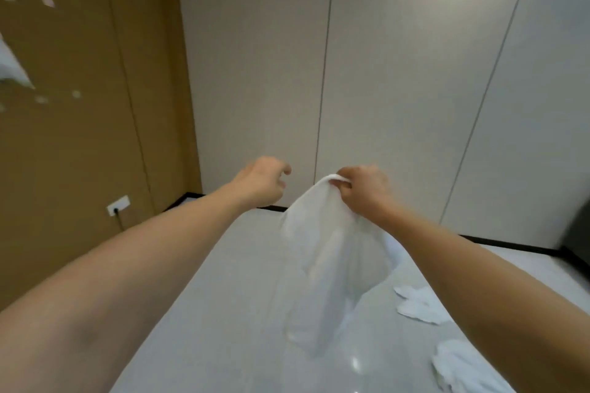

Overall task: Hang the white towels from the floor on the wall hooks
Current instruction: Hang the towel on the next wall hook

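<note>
The person is standing near a corner of the room and is holding both arms out in front. The right hand [364, 190] is gripping one white towel [322, 262] by its top edge — the fingers are curled tightly round a bunched fold of cloth. The towel is hanging down from this hand, long and loose, and its lower end is hanging close above the glossy grey floor [230, 313] (whether it is touching the floor, the blur is not letting one say).

The left hand [263, 180] is staying just beside the towel's top, on its left, but apart from it. Its fingers are curled inward and it is holding nothing.

Two more white towels are lying crumpled on the floor to the right: one [418, 305] is lying beside the right forearm, another [459, 367] is lying nearer to the bottom edge.

On the left is a brown wall [79, 143] with a white socket [118, 205] low down — a dark cable is hanging from it. A white cloth [12, 67] is showing at the far left edge against this wall, too blurred to read well. Ahead is a pale panelled wall [399, 73].
</note>
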Demonstrator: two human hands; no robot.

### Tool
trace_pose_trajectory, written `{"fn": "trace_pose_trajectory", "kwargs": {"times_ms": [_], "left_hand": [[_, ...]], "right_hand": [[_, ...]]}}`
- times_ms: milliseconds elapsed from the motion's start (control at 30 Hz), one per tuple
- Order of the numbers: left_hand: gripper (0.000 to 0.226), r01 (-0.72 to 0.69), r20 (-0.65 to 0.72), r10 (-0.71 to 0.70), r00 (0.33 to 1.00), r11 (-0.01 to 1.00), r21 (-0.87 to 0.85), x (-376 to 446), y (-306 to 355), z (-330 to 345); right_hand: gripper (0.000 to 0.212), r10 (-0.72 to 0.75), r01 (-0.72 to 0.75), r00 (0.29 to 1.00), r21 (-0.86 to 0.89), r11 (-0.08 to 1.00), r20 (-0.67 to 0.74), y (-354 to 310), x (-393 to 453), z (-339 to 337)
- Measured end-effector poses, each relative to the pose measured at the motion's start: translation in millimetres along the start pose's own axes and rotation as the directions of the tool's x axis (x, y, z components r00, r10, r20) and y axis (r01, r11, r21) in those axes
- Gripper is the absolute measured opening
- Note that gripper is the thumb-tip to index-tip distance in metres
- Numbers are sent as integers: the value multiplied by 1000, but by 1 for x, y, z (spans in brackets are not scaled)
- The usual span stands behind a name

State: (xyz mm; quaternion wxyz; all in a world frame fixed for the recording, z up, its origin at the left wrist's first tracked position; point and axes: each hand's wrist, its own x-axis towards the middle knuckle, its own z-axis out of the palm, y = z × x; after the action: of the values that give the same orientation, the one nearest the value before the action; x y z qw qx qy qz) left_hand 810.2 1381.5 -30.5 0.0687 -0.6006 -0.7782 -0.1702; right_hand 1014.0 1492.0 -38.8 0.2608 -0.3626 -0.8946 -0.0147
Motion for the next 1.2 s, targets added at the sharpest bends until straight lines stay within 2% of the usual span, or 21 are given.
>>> {"fn": "trace_pose_trajectory", "kwargs": {"times_ms": [233,367,567,667,800,967,1033,1133,1200], "left_hand": [[35,254,-115,-246,962,965,60,-15,-180,-51],[35,371,-189,-354,916,926,66,-2,-263,-70],[38,478,-278,-424,862,862,167,60,-360,-97],[40,508,-283,-443,851,831,228,106,-406,-118],[42,551,-338,-477,811,817,169,160,-464,-136],[54,567,-287,-506,814,798,203,214,-526,-128],[48,582,-294,-518,803,789,198,239,-554,-124],[21,558,-313,-494,811,813,164,276,-601,-120],[17,541,-334,-477,813,832,127,302,-637,-118]], "right_hand": [[17,-282,279,959,81,957,25,-153,125,82],[22,-367,364,930,166,917,-9,-222,196,128],[23,-438,426,898,343,837,-47,-303,330,194],[26,-461,446,885,392,805,-62,-340,397,218],[23,-511,490,856,444,750,-81,-382,473,248],[21,-527,496,846,478,724,-80,-423,548,291],[22,-528,498,845,490,716,-88,-442,578,310],[22,-547,522,830,495,695,-107,-469,626,339],[20,-563,535,819,503,679,-110,-487,662,357]]}}
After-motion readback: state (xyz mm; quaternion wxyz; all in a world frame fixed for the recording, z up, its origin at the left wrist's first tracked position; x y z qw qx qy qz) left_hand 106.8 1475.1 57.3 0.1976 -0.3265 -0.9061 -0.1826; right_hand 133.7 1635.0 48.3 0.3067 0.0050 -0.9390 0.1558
